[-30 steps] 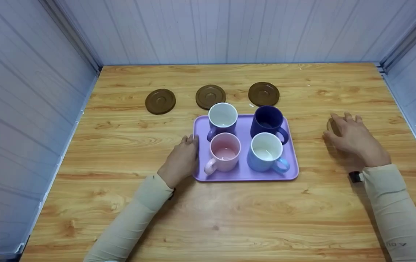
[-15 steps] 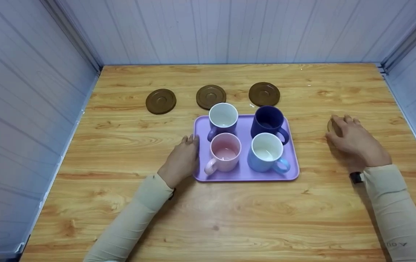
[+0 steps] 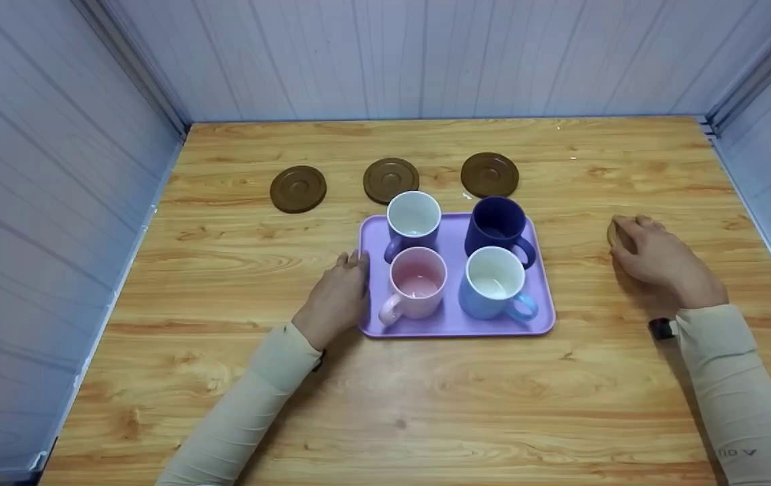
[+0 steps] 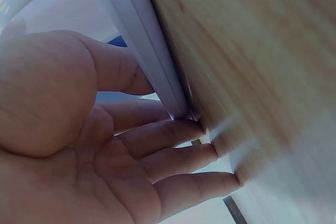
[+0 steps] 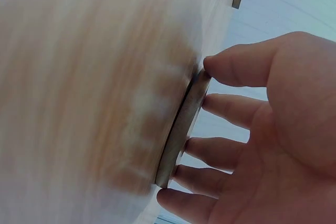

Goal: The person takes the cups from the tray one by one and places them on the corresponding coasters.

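In the head view a purple tray [image 3: 453, 327] lies on the wooden table, bearing a pink mug [image 3: 419, 297], a light blue mug [image 3: 483, 300], a dark navy mug [image 3: 487, 233] and a mug with a white inside and dark outside [image 3: 414, 214]. My left hand [image 3: 335, 297] holds the tray's left rim; the left wrist view shows the thumb [image 4: 118, 69] at the rim and the other fingertips down on the table. Far right, my right hand [image 3: 659, 260] grips a brown round coaster [image 5: 181, 129] by its edge, fingers spread round it, flat on the table.
Behind the tray three more brown coasters stand in a row: left coaster [image 3: 298, 189], middle coaster [image 3: 391, 180] and right coaster [image 3: 490, 175]. The middle one sits close to the tray's back mug. Pale panel walls [image 3: 385, 61] enclose the table's back and sides.
My right hand has shifted slightly rightward, its fingers drawing closer together round the coaster. The left hand, tray and mugs have stayed in place.
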Demonstrator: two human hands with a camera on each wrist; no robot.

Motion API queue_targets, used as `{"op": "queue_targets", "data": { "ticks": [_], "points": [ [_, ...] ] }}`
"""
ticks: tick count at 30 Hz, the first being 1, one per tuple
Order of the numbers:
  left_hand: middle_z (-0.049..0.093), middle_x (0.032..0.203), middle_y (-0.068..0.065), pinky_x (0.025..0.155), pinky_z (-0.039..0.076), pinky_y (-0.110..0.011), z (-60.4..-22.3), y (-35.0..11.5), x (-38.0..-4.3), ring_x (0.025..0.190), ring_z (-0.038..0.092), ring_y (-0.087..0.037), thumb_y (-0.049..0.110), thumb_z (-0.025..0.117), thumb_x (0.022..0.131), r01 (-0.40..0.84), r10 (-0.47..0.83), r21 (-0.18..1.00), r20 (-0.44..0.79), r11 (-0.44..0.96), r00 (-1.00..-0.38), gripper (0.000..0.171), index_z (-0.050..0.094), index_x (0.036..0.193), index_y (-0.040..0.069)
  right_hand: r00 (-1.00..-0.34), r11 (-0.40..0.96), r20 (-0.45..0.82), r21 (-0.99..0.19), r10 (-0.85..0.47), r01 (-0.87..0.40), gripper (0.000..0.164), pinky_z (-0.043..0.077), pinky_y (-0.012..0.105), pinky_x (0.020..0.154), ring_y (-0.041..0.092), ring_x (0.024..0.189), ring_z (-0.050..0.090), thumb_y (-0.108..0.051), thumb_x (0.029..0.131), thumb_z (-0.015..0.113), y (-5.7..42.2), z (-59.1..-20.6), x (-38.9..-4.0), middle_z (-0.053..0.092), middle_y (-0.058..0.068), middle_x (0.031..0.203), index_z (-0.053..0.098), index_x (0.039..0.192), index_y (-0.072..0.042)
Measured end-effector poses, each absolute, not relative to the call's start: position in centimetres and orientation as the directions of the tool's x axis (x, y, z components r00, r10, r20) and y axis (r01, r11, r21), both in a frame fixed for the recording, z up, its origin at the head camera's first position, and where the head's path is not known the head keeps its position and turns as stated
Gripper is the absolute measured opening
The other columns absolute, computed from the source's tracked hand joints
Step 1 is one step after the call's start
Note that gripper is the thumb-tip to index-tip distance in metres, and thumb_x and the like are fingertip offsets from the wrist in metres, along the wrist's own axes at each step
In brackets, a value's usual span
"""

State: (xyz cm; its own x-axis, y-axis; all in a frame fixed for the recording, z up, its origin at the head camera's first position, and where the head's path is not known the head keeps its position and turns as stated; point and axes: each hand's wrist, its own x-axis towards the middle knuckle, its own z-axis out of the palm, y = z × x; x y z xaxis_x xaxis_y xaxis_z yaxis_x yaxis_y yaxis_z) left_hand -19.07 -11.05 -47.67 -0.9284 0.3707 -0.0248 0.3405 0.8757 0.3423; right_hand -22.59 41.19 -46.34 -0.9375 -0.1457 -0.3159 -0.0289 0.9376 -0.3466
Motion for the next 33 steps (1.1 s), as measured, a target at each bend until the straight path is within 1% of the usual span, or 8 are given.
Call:
{"op": "queue_targets", "data": {
  "ticks": [5, 11, 16, 24, 28, 33],
  "points": [
    [0.05, 0.148, -0.034, 0.109, 0.045, -0.059, -47.6, -11.0, -19.1, 0.135, 0.05, -0.054, 0.006, 0.05, 0.102, 0.34, 0.37, 0.331, -0.031, 0.88, -0.928, 0.049, 0.047, 0.147, -0.013, -0.942, 0.942, -0.302, -0.332, -0.148, -0.042, 0.073, 0.019, 0.078, 0.112, 0.065, 0.146, 0.01, -0.038, 0.109, 0.045, 41.1, -46.5, -22.5, 0.008, 0.044, 0.161, 0.017, 0.164, 0.0],
    [0.048, 0.149, -0.033, 0.112, 0.043, -0.058, -47.5, -10.7, -19.2, 0.137, 0.048, -0.054, 0.007, 0.05, 0.103, 0.327, 0.364, 0.343, -0.049, 0.88, -0.93, 0.049, 0.047, 0.148, -0.012, -0.945, 0.945, -0.294, -0.325, -0.144, -0.043, 0.073, 0.019, 0.078, 0.111, 0.066, 0.144, 0.013, -0.039, 0.109, 0.044, 41.5, -46.2, -22.3, 0.01, 0.045, 0.16, 0.017, 0.164, 0.0],
    [0.048, 0.151, -0.031, 0.112, 0.043, -0.057, -47.5, -10.4, -19.3, 0.138, 0.047, -0.053, 0.008, 0.05, 0.103, 0.317, 0.361, 0.356, -0.064, 0.879, -0.93, 0.05, 0.045, 0.15, -0.011, -0.948, 0.951, -0.285, -0.306, -0.14, -0.048, 0.073, 0.02, 0.078, 0.111, 0.067, 0.143, 0.014, -0.038, 0.108, 0.044, 41.6, -46.0, -22.1, 0.011, 0.047, 0.158, 0.018, 0.163, 0.003],
    [0.047, 0.152, -0.031, 0.112, 0.042, -0.057, -47.6, -10.6, -19.2, 0.139, 0.046, -0.052, 0.008, 0.05, 0.104, 0.31, 0.354, 0.347, -0.071, 0.885, -0.933, 0.05, 0.045, 0.15, -0.01, -0.929, 0.957, -0.334, -0.283, -0.16, -0.063, 0.073, 0.02, 0.076, 0.113, 0.066, 0.143, 0.015, -0.037, 0.109, 0.043, 41.3, -45.5, -22.6, 0.011, 0.048, 0.158, 0.017, 0.162, 0.006],
    [0.047, 0.15, -0.033, 0.111, 0.044, -0.059, -47.6, -10.8, -19.1, 0.138, 0.047, -0.053, 0.009, 0.049, 0.104, 0.323, 0.361, 0.336, -0.058, 0.885, -0.931, 0.05, 0.045, 0.149, -0.012, -0.918, 0.955, -0.359, -0.289, -0.167, -0.061, 0.074, 0.019, 0.076, 0.113, 0.066, 0.143, 0.015, -0.041, 0.109, 0.041, 41.1, -45.4, -23.2, 0.01, 0.046, 0.16, 0.016, 0.163, 0.003],
    [0.05, 0.147, -0.035, 0.106, 0.047, -0.062, -47.7, -11.1, -19.0, 0.135, 0.05, -0.054, 0.007, 0.05, 0.103, 0.351, 0.379, 0.324, -0.024, 0.878, -0.925, 0.049, 0.047, 0.147, -0.014, -0.91, 0.952, -0.377, -0.3, -0.175, -0.059, 0.074, 0.021, 0.076, 0.112, 0.066, 0.143, 0.017, -0.041, 0.109, 0.041, 40.7, -45.3, -24.3, 0.008, 0.044, 0.161, 0.014, 0.165, 0.0]
  ]
}}
